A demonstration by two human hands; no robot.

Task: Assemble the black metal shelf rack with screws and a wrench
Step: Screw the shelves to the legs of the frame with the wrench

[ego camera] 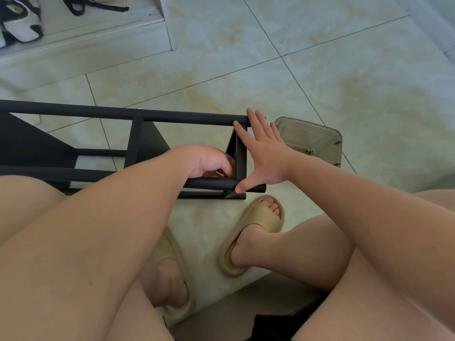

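On the tiled floor (344,82), right in front of the seated person's knees, the black metal rack (187,117) lies on its side, w/ its long tubes running left to right.

Right hand (264,156) is spread wide and flat over the rack's right end. Its fingertips (250,113) rest on the end of the far tube, and the thumb (242,187) is stretched well apart from them, pressing on the end of the near tube (209,185). Nothing is gripped; the palm spans the short end bar (241,153) between the two.

Left hand (209,162) sits just left of that end bar, inside the corner above the near tube. Its fingers are curled in tight toward the palm. Something pale shows btwn the fingers, but can't tell whether it's a tool, a screw or nothing.

Clear grey plastic box (320,134) sits on the floor just beyond the right hand, near the rack's end. Small metal bit inside, too small to ID. Beige slides (258,225) on both feet. Black-and-white sneakers (22,23) on a low ledge, far left.
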